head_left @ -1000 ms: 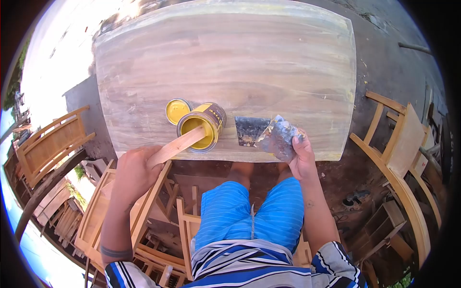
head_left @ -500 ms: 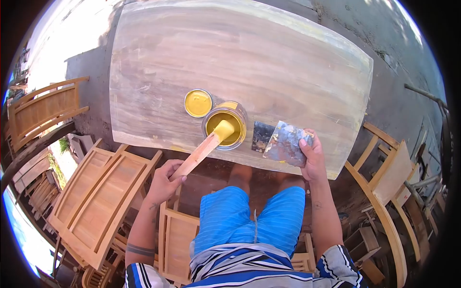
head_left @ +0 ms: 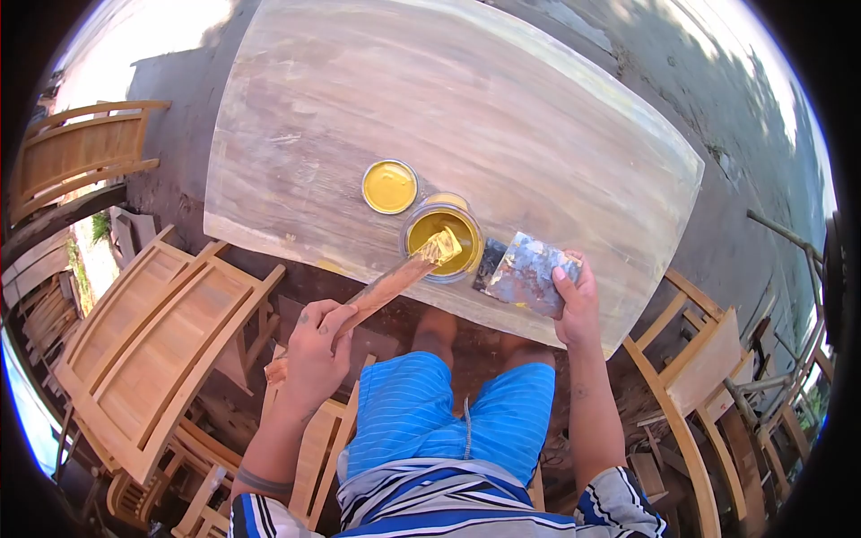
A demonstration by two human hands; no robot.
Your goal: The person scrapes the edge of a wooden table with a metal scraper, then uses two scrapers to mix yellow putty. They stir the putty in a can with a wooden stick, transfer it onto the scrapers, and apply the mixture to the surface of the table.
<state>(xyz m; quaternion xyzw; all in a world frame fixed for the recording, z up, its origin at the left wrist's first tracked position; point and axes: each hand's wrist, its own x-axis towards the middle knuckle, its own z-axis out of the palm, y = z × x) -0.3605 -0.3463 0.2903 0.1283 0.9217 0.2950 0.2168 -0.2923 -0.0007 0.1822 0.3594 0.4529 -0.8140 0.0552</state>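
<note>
Can (head_left: 447, 203) of yellow paste stands near the close edge of the table (head_left: 430, 108), its mouth uncovered, with the lid (head_left: 390, 186) lying just beyond it, yellow side up. The left hand (head_left: 321, 350) grasps the stick (head_left: 386, 290) with fingers wrapped around its lower half; the tip, loaded with paste (head_left: 444, 245), is over the can's mouth. The right hand (head_left: 577, 300) pinches a blade (head_left: 529, 273) by its outer side, thumb on the upper face, and holds it tilted beside the can. A dark piece (head_left: 489, 260) lies on the table between can and blade, partly covered by the blade in this view.

The load on the tip could drop if the stick rolls in the grip or carries too much; past the table edge, it would land on the shorts (head_left: 448, 403). A sideways knock from the stick against the rim could shift or tip the can. The blade's hold looks to be at 1 side only, so a hard press could twist it loose.

No brand or wording can be read: the can's side is too foreshortened, and the 2 flat pieces show only smears and stains
</note>
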